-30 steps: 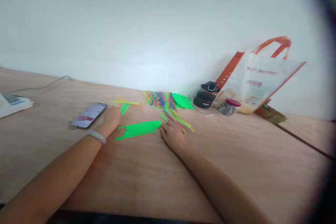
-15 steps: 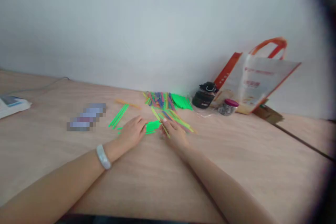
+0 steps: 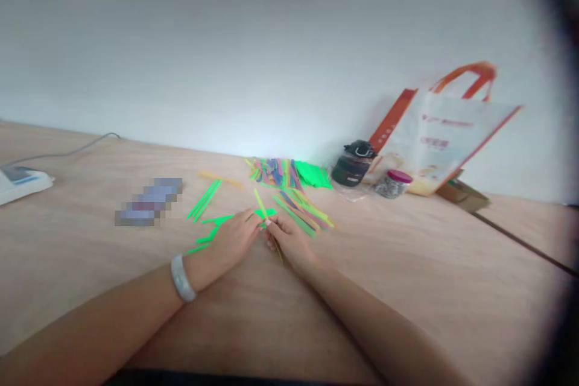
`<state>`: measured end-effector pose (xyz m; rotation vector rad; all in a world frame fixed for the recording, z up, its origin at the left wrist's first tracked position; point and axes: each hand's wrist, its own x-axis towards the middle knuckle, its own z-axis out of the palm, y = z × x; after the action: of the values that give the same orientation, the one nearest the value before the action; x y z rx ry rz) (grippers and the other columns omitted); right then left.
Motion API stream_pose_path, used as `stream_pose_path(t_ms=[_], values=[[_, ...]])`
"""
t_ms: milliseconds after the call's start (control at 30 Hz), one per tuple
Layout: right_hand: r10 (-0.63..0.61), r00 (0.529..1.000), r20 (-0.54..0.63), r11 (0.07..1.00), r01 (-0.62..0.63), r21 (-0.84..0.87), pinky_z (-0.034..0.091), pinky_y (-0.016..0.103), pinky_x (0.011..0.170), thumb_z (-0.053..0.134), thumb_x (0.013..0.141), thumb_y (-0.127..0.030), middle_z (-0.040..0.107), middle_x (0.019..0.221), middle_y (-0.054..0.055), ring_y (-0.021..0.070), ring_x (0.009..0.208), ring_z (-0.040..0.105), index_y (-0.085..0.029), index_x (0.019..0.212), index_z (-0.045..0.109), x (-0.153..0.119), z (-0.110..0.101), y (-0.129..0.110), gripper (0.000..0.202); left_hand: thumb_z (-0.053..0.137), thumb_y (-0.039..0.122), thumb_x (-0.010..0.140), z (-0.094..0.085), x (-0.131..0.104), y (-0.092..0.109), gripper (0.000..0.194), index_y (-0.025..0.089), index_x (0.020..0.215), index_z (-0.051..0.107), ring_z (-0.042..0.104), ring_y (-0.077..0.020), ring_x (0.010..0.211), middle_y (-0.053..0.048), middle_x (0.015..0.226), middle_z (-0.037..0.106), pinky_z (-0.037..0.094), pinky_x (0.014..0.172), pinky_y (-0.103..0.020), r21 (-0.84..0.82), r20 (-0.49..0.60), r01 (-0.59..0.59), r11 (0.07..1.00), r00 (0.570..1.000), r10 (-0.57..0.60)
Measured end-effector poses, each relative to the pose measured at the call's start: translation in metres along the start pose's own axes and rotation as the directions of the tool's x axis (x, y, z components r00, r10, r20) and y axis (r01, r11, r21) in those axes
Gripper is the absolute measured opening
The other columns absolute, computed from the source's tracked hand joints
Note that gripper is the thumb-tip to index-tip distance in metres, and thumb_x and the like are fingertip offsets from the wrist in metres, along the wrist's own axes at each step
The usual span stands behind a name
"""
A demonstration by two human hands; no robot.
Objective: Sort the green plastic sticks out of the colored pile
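My right hand [image 3: 287, 240] is closed on a thin yellow stick [image 3: 259, 200], which slants across between my fingers. Close beside it, my left hand [image 3: 235, 235] lies over flat green sticks [image 3: 266, 213], its fingers together; whether it grips them is hidden. More green sticks [image 3: 204, 241] poke out to the left from under this hand. Three green sticks [image 3: 204, 200] lie slanted farther left, below an orange stick [image 3: 221, 178]. Beyond my right hand is a loose bunch of coloured sticks [image 3: 307, 211].
Piles of multicoloured sticks [image 3: 275, 173] and green sticks [image 3: 313, 174] lie near the wall. To their right stand a dark bottle [image 3: 351, 166], a jar with a pink lid [image 3: 392, 184] and a bag [image 3: 446, 139]. A blurred-out flat object [image 3: 149, 202] lies left.
Both hands have moved slightly toward me, my right hand also leftward with the yellow stick. The green sticks under my left hand are now spread apart, and more of the coloured bunch shows.
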<state>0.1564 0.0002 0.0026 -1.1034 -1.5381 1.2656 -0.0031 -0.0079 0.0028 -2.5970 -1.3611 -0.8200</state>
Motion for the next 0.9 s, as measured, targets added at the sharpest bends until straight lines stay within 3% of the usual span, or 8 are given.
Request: stream_pose_path(t_ms=[300, 367, 433, 500, 600, 700, 800, 900], values=[[-0.070, 0.997, -0.029, 0.979, 0.063, -0.192, 0.031, 0.021, 0.043, 0.047, 0.081, -0.041, 0.044, 0.052, -0.006, 0.0091, 0.044, 0.039, -0.020, 0.069, 0.051, 0.002, -0.002, 0.001, 0.024, 0.038, 0.020, 0.092, 0.001, 0.003, 0.003, 0.021, 0.016, 0.090, 0.058, 0.057, -0.0198, 0.083, -0.007, 0.090, 0.060, 0.048, 0.074, -0.032, 0.026, 0.082, 0.062, 0.998, 0.995, -0.064], [-0.104, 0.989, -0.103, 0.960, 0.073, -0.269, 0.033, 0.022, 0.045, 0.045, 0.082, -0.041, 0.046, 0.053, -0.005, 0.0102, 0.046, 0.041, -0.019, 0.068, 0.052, 0.009, -0.015, -0.001, 0.026, 0.039, 0.021, 0.092, -0.001, 0.004, 0.003, 0.021, 0.016, 0.089, 0.059, 0.058, -0.0191, 0.082, -0.007, 0.088, 0.061, 0.047, 0.075, -0.031, 0.005, 0.090, 0.111, 0.994, 0.990, -0.111], [-0.144, 0.955, -0.261, 0.925, 0.036, -0.379, 0.036, 0.024, 0.049, 0.039, 0.085, -0.039, 0.051, 0.057, -0.002, 0.0122, 0.050, 0.046, -0.019, 0.069, 0.052, 0.016, -0.032, -0.003, 0.029, 0.039, 0.023, 0.092, -0.003, 0.004, 0.004, 0.022, 0.017, 0.089, 0.060, 0.058, -0.0184, 0.082, -0.006, 0.089, 0.062, 0.048, 0.075, -0.031, -0.010, 0.098, 0.140, 0.990, 0.986, -0.138], [-0.214, 0.922, -0.322, 0.806, -0.019, -0.592, 0.039, 0.026, 0.057, 0.038, 0.087, -0.034, 0.057, 0.067, 0.003, 0.0160, 0.063, 0.053, -0.018, 0.070, 0.055, 0.021, -0.047, -0.005, 0.029, 0.039, 0.022, 0.092, -0.004, 0.003, 0.004, 0.023, 0.017, 0.091, 0.061, 0.058, -0.0186, 0.085, -0.007, 0.091, 0.062, 0.047, 0.079, -0.031, -0.013, 0.097, 0.121, 0.993, 0.988, -0.119], [-0.282, 0.930, -0.237, 0.516, -0.061, -0.854, 0.041, 0.028, 0.070, 0.042, 0.086, -0.027, 0.062, 0.090, 0.008, 0.0192, 0.083, 0.058, -0.018, 0.083, 0.062, 0.023, -0.055, -0.004, 0.023, 0.040, 0.015, 0.090, -0.001, 0.003, 0.005, 0.023, 0.016, 0.099, 0.061, 0.056, -0.0196, 0.092, -0.008, 0.097, 0.061, 0.047, 0.085, -0.033, -0.020, 0.113, 0.020, 1.000, 0.993, -0.018], [-0.274, 0.948, -0.163, 0.278, -0.084, -0.957, 0.042, 0.029, 0.077, 0.043, 0.086, -0.025, 0.061, 0.100, 0.011, 0.0208, 0.092, 0.057, -0.017, 0.099, 0.063, 0.021, -0.048, 0.000, 0.025, 0.042, 0.012, 0.087, 0.005, 0.003, 0.003, 0.029, 0.016, 0.111, 0.058, 0.052, -0.0213, 0.104, -0.010, 0.109, 0.058, 0.044, 0.091, -0.036, -0.028, 0.127, -0.040, 0.999, 0.991, 0.043], [-0.260, 0.959, -0.109, 0.152, -0.071, -0.986, 0.041, 0.030, 0.082, 0.043, 0.087, -0.025, 0.060, 0.106, 0.012, 0.0217, 0.097, 0.056, -0.016, 0.103, 0.063, 0.019, -0.043, 0.004, 0.027, 0.049, 0.019, 0.083, 0.011, 0.001, -0.006, 0.039, 0.018, 0.122, 0.051, 0.041, -0.0250, 0.122, -0.011, 0.130, 0.047, 0.037, 0.101, -0.042, 0.003, 0.103, 0.004, 1.000, 0.995, -0.004], [-0.240, 0.967, -0.088, 0.131, -0.058, -0.990, 0.041, 0.030, 0.083, 0.039, 0.090, -0.025, 0.059, 0.107, 0.012, 0.0212, 0.099, 0.056, -0.017, 0.100, 0.065, 0.020, -0.046, 0.009, 0.029, 0.052, 0.031, 0.083, 0.015, -0.001, -0.018, 0.050, 0.017, 0.129, 0.044, 0.032, -0.0305, 0.130, -0.014, 0.140, 0.037, 0.033, 0.104, -0.048, 0.045, 0.133, 0.115, 0.992, 0.984, -0.120]])
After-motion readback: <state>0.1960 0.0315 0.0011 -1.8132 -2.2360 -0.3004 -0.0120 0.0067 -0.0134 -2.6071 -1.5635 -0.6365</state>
